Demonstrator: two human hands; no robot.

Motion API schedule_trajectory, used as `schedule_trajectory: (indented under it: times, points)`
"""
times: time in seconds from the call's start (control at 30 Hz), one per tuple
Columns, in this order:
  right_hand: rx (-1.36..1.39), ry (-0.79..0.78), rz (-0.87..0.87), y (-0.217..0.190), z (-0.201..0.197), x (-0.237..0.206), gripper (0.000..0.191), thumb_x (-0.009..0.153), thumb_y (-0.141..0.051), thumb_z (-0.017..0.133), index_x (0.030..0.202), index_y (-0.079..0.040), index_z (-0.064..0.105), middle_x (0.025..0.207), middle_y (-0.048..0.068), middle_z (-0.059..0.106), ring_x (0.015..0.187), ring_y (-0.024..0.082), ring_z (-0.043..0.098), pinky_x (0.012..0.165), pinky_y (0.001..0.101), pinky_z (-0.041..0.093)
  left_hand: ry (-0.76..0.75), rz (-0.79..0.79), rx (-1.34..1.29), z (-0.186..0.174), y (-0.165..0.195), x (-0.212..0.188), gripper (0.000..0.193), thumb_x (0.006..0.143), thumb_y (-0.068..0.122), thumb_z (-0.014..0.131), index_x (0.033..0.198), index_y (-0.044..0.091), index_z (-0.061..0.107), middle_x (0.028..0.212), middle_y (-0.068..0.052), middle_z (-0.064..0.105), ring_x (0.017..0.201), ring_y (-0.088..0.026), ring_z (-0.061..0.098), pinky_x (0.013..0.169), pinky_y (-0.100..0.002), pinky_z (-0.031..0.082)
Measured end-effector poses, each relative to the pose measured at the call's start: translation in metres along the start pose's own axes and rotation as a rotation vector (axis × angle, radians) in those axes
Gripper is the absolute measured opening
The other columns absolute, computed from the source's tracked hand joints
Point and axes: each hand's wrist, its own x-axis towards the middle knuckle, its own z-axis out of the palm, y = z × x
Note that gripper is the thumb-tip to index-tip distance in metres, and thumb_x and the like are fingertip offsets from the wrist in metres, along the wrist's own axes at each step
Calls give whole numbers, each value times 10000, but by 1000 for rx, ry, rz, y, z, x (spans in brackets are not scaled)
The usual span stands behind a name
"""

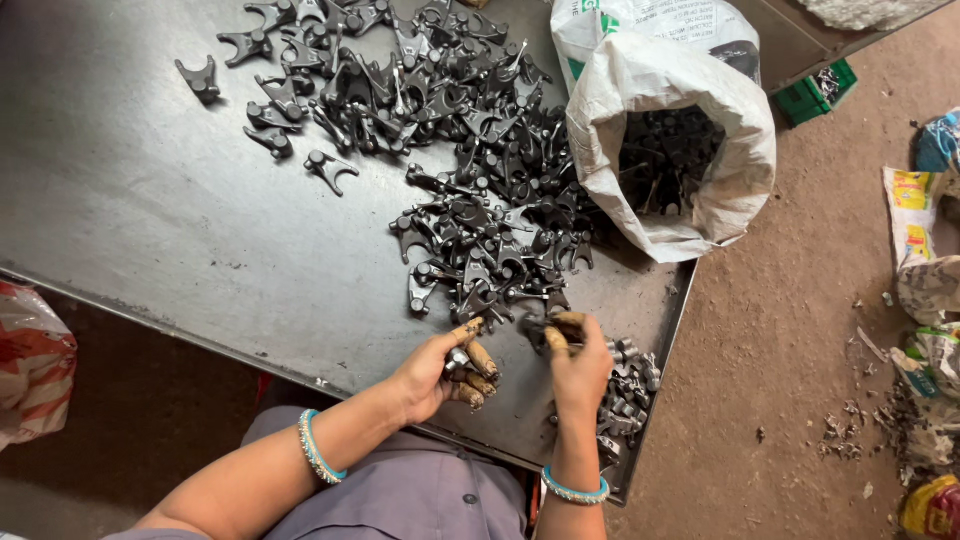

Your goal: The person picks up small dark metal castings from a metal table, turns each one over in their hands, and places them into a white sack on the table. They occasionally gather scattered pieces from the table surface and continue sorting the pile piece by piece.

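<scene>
A big heap of dark grey forked metal parts [470, 150] is spread over a dark steel table [150, 210]. My left hand [440, 372] is at the table's near edge, its taped fingers curled around a small shiny metal piece [458, 360]. Just to its right, my right hand [578, 365] pinches one dark forked part [537, 332] at the near end of the heap. Under and beside my right hand lies a small cluster of lighter, shiny metal pieces [628, 385]. Both wrists wear blue bangles.
A white woven sack [690, 210] with rolled-down rim stands on the table's right side, holding more dark parts. A green crate [818, 92] sits beyond it. Dirt floor with scraps and wrappers [925, 300] lies right. A red-and-white bag [30, 365] sits at left.
</scene>
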Motion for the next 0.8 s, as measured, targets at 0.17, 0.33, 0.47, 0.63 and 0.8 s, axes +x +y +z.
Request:
schedule_trajectory:
  times: [0.17, 0.33, 0.47, 0.63, 0.8]
  points:
    - [-279, 78, -206, 7, -9, -6, 431, 688, -109, 897, 1069, -38, 708, 1033, 150, 675, 982, 327, 623, 860, 413, 505, -3, -30, 21, 4, 1, 4, 594, 1034, 525, 473, 877, 7, 717, 817, -143, 748, 665, -221, 718, 575, -346, 596]
    - [-291, 73, -330, 30, 4, -1, 345, 732, -29, 848, 1037, -35, 687, 1026, 133, 699, 1004, 328, 635, 897, 411, 498, -71, -34, 9, 16, 4, 8, 683, 1018, 588, 393, 922, -2, 724, 848, -147, 757, 696, -241, 735, 634, -374, 627]
    - [263, -70, -102, 57, -5, 15, 328, 796, 17, 804, 1084, -23, 652, 1042, 92, 704, 982, 255, 654, 906, 380, 536, -22, 25, 12, 17, 6, 6, 615, 1028, 541, 390, 1022, 23, 720, 920, -124, 769, 742, -222, 742, 659, -389, 622]
    - [403, -159, -115, 55, -21, 14, 372, 801, 41, 781, 1137, -6, 626, 1109, 82, 708, 1063, 234, 645, 961, 393, 510, -12, 44, 23, 13, 3, 9, 575, 1046, 521, 418, 1077, 41, 733, 938, -95, 751, 763, -198, 732, 671, -369, 616]
    - [-397, -206, -470, 29, -16, -12, 555, 596, -3, 870, 1115, -7, 675, 1079, 147, 717, 1070, 322, 611, 925, 499, 420, -3, 68, -11, 13, -1, 14, 526, 1036, 498, 447, 1112, 44, 701, 940, -92, 751, 763, -191, 732, 671, -376, 622]
